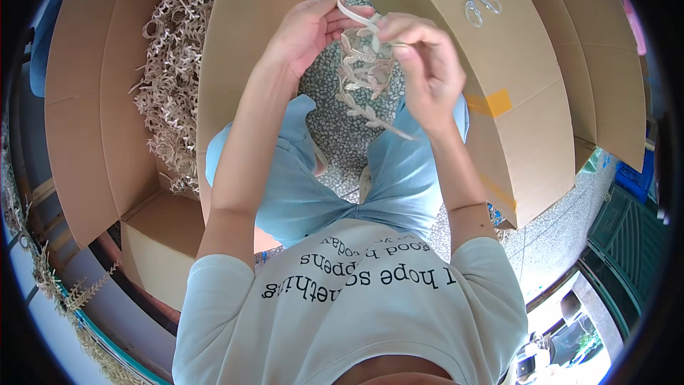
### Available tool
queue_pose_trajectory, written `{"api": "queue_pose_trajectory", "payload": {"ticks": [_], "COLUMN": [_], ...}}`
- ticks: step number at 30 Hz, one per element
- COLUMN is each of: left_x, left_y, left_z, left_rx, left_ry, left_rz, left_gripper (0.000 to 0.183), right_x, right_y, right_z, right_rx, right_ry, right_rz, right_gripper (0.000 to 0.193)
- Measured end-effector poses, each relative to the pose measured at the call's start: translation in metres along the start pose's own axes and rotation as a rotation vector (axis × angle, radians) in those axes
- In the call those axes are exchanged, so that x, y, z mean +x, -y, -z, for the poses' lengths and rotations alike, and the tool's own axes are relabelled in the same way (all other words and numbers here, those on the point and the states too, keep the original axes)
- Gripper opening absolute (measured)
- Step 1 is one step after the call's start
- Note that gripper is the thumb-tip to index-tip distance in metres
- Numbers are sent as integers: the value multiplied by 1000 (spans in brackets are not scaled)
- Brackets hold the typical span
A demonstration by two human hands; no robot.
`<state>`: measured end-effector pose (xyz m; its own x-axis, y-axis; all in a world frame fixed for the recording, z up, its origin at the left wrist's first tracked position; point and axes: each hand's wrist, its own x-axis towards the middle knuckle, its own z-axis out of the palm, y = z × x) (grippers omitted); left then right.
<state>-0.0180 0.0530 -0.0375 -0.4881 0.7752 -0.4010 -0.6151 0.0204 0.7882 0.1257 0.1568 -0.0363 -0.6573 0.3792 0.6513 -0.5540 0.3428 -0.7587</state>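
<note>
My left hand (pixel 308 31) is raised over the gap between my knees, its thumb and fingers closed on one end of a pale leaf-patterned trim (pixel 365 75). A pinch of my right hand (pixel 427 64) grips the same trim a short way to the right. Between the two hands a narrow cream-coloured stretch of it runs slanting down to the right. Below them the rest hangs in loose loops with leaf shapes along it, and its tail reaches toward my right knee. My fingers hide part of the strip.
On the left a cardboard box (pixel 85 93) holds a heap of pale leafy trims (pixel 173 93). Another large carton (pixel 524 93) stands on the right, with small scissors (pixel 474 1) lying on its cardboard. Speckled floor (pixel 335 117) shows between my legs. More leafy trim (pixel 71 299) hangs at the lower left.
</note>
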Motion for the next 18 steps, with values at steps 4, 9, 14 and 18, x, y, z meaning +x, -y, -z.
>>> {"api": "queue_pose_trajectory", "payload": {"ticks": [4, 9, 14, 18], "left_x": [-4, 0, -3, -4], "left_y": [-9, -30, -43, -51], "left_z": [20, 57, 79, 112], "left_rx": [-169, -373, -678, -545], "left_ry": [-22, 30, 378, 235], "left_rz": [-8, 9, 88, -1], "left_gripper": [24, 14, 7, 9], "right_x": [-2, -10, -13, -18], "right_y": [18, 36, 64, 78], "right_z": [22, 65, 102, 156], "right_rx": [179, 381, 595, 791], "right_ry": [-58, -224, -527, -653], "right_rz": [-12, -45, -76, 3], "right_gripper": [9, 16, 13, 9]}}
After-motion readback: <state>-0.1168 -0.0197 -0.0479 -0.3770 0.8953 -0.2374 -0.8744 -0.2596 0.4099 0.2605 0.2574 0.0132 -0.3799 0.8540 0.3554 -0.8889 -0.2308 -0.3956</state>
